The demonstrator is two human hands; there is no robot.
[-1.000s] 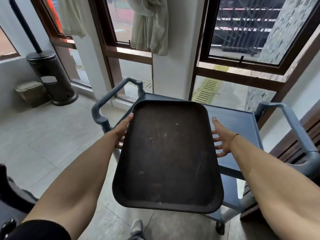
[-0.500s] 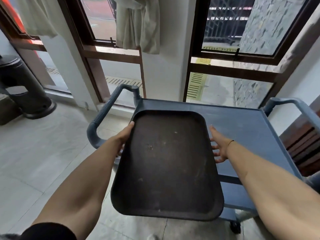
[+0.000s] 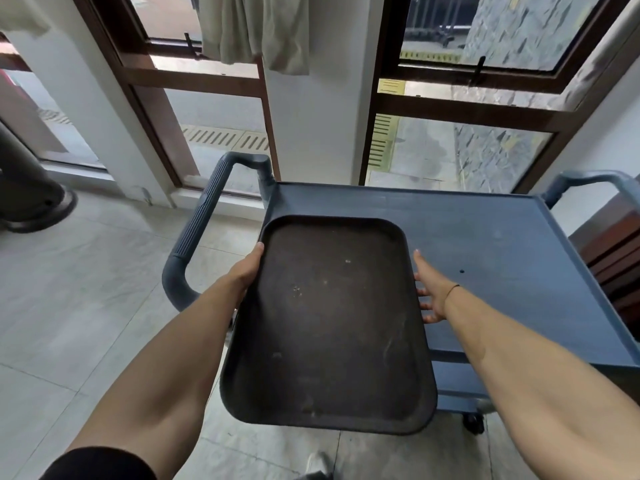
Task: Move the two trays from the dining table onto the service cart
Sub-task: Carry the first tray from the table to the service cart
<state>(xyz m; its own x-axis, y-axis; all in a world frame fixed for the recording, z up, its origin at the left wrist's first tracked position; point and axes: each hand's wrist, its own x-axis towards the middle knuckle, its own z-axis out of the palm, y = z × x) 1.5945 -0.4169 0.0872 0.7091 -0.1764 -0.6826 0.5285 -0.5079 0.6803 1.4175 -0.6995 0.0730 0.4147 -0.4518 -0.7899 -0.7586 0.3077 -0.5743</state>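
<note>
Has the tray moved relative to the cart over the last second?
Yes. The tray has gone forward over the cart: its far end now sits well over the top shelf, closer to the far rim than before.

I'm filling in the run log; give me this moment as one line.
phase: placing first tray | tray: held by left hand and right hand, far end over cart top | second tray: not in view
</note>
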